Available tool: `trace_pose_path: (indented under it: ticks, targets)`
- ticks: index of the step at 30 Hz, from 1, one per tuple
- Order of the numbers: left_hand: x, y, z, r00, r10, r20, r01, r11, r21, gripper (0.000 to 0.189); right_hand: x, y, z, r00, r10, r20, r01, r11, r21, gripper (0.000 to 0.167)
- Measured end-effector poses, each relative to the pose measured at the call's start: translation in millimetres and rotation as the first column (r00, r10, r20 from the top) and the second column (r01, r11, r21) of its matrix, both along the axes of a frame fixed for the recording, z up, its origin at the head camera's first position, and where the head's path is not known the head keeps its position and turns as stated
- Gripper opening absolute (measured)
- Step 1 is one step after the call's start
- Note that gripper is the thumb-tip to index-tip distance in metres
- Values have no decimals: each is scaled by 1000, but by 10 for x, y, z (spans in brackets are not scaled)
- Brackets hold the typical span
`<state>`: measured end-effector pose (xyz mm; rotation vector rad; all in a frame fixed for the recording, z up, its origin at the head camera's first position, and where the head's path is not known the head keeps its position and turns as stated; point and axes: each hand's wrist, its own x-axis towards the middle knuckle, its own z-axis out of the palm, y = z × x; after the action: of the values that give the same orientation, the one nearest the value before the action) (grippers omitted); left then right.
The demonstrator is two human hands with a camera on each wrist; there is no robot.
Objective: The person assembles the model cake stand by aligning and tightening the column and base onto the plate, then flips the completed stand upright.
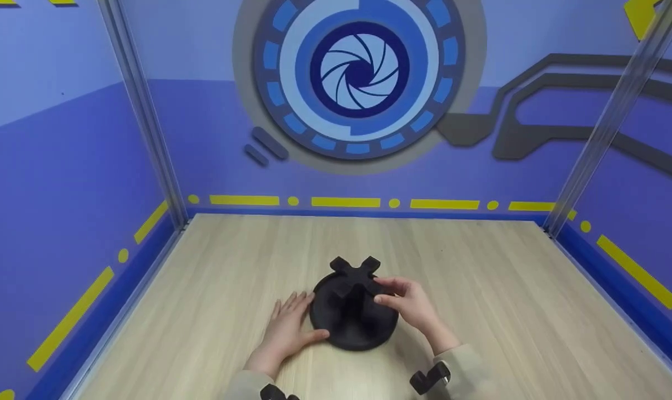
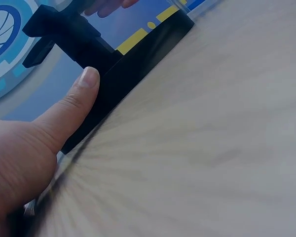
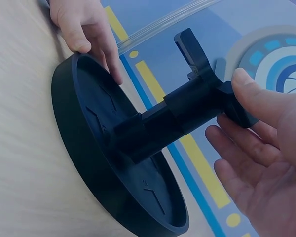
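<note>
A black round base (image 1: 354, 339) with a raised rim stands on the table. From its middle rises a thick black post (image 3: 175, 111), topped by a four-armed cross-shaped knob (image 1: 356, 276). My right hand (image 1: 411, 303) pinches one arm of the knob between thumb and fingers; its lower fingers stand apart from the post in the right wrist view. My left hand (image 1: 287, 329) rests at the left side of the base with fairly straight fingers spread. Its thumb (image 2: 81, 94) presses on the rim. Small raised marks show on the floor of the base in the right wrist view.
The pale wood table (image 1: 230, 261) is bordered by blue printed panels (image 1: 202, 139) at the back and both sides. Clear posts (image 1: 141, 105) stand at the two back corners. Each forearm wears a black wrist device (image 1: 430, 379).
</note>
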<state>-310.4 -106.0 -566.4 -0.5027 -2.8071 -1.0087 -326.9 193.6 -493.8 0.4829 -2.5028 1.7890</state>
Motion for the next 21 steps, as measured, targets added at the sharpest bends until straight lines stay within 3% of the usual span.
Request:
trace_pose_path:
  ticks: [21]
  targets:
    - [3,36,-3,1000,5,-15,-5,1000,-5,103,73,-90,-70,998,-65,-23,64,996,-58,39]
